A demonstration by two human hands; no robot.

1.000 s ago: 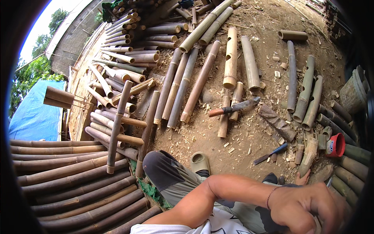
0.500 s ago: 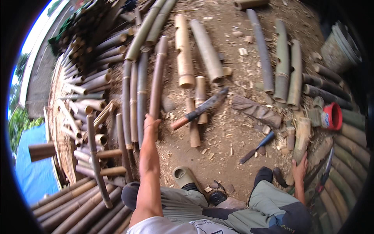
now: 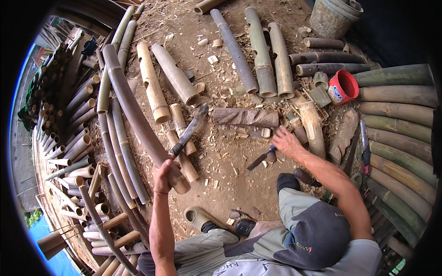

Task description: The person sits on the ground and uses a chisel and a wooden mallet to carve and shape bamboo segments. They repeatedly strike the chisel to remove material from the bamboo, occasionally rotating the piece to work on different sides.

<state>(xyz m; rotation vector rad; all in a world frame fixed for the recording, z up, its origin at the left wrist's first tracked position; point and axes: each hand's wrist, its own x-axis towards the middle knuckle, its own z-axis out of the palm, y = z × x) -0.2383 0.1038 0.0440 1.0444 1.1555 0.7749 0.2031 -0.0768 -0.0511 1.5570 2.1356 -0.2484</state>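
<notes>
The left hand (image 3: 163, 175) has its fingers round the bamboo (image 3: 132, 110), near its close end; the chisel (image 3: 260, 158) slants leftward from the right hand (image 3: 286, 141), whose grip I can't tell.

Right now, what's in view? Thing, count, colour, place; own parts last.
bamboo pole: 1, brown, left of centre
machete: 1, grey blade, ahead
short bamboo pieces: 2, tan, under machete
chisel: 1, blue-handled, centre
wood block: 1, brown, centre
loose bamboo tubes: many, tan to green, ahead
wood chips: many, pale, scattered
tub: 1, red, right
bucket: 1, grey, far right
long tool: 1, red-handled, right
bamboo row: many, green-brown, right
bamboo pile: many, brownish, left
tarp: 1, blue, lower left
clog: 1, olive, lower centre
left hand: 1, bare, around bamboo pole
right hand: 1, bare, by chisel
</notes>
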